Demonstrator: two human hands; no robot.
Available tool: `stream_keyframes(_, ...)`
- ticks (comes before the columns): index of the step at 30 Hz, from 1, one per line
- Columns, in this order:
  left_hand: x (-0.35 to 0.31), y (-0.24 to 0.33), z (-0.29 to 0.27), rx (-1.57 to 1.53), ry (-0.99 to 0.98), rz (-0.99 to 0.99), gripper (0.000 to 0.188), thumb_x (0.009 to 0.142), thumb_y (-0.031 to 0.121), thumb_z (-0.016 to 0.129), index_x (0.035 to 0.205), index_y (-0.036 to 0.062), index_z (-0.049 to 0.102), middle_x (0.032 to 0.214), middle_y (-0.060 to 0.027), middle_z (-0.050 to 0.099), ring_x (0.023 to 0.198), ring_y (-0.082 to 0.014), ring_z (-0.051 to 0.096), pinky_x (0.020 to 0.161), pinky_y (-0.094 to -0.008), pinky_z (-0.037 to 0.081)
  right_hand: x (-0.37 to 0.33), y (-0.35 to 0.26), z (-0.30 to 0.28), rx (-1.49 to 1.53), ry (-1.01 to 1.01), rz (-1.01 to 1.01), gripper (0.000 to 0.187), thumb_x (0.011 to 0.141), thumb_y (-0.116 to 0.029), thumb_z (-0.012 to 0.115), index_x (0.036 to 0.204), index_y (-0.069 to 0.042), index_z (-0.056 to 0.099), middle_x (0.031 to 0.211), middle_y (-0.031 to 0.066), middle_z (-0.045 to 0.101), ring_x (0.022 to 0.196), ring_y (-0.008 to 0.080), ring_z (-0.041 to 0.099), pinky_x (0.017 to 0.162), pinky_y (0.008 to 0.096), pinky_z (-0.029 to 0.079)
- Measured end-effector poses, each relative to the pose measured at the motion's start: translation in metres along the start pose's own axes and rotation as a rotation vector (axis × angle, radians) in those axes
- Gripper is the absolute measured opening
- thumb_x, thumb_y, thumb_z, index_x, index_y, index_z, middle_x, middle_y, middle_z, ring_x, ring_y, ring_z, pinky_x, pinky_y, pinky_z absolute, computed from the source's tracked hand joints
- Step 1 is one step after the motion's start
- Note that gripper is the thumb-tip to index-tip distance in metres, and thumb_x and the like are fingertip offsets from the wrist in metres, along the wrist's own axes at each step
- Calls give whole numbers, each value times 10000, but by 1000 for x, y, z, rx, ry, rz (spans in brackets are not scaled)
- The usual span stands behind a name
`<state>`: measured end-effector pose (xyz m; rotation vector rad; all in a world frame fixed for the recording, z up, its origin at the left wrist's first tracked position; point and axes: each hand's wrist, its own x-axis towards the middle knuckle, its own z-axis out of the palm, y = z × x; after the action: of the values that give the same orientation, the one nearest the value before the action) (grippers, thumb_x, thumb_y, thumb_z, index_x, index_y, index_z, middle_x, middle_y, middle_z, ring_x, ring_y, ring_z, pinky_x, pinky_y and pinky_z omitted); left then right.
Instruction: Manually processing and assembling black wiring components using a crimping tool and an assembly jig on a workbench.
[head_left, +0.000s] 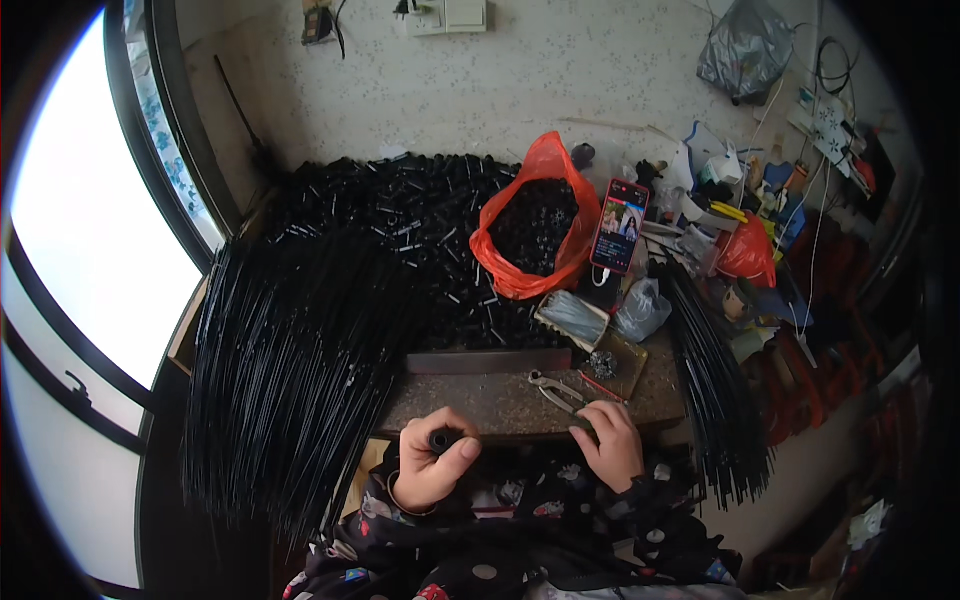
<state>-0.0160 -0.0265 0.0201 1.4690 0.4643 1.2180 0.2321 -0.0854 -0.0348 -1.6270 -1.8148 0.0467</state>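
My left hand is closed around a short black tube-shaped part, its round hollow end facing up between thumb and fingers. A pair of metal pincers lies by the table's front edge, jaws pointing to the far left. Over the handle ends my right hand curls its fingers, with the thumb on the near side; the grip itself is partly hidden. Just beyond the pincers is a thin red stick-like tool, beside a small heap of shiny metal bits.
Black rods hang over the left edge, and another bundle over the right. Behind a low dark strip lies a pile of black parts. A red bag, phone and box of thin strips stand farther right.
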Motion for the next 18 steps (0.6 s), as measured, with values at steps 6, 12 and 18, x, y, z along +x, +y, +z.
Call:
stream_keyframes(6, 3, -9, 13, -69, -270, -137, 156, 792, 117, 641, 782, -37, 617, 658, -52, 592, 580, -85, 505, 550, -214, 386, -47, 30, 42, -142, -408, 414, 456, 727, -37, 607, 1159, -151, 515, 1118, 121, 424, 983, 290, 467, 813, 364, 422)
stream_keyframes(12, 18, 2, 4, -14, 125, -39, 552, 954, 362, 267, 1108, -92, 543, 539, 15, 453, 453, -36, 338, 458, -191, 261, -18, -37, -5, 1409, -394, 710, 231, 750, -188, 683, 846, 2, 594, 1047, 99, 474, 989, 153, 489, 769, 307, 427)
stream_keyframes(18, 14, 0, -11, 63, 239, 44, 478, 952, 298, 311, 1104, -87, 550, 586, 11, 493, 461, -30, 346, 459, -178, 268, 3, -79, -60, 103, -89, -352, 231, 543, -199, 764, 680, -59, 640, 1013, 80, 491, 1035, 353, 398, 856, 444, 335)
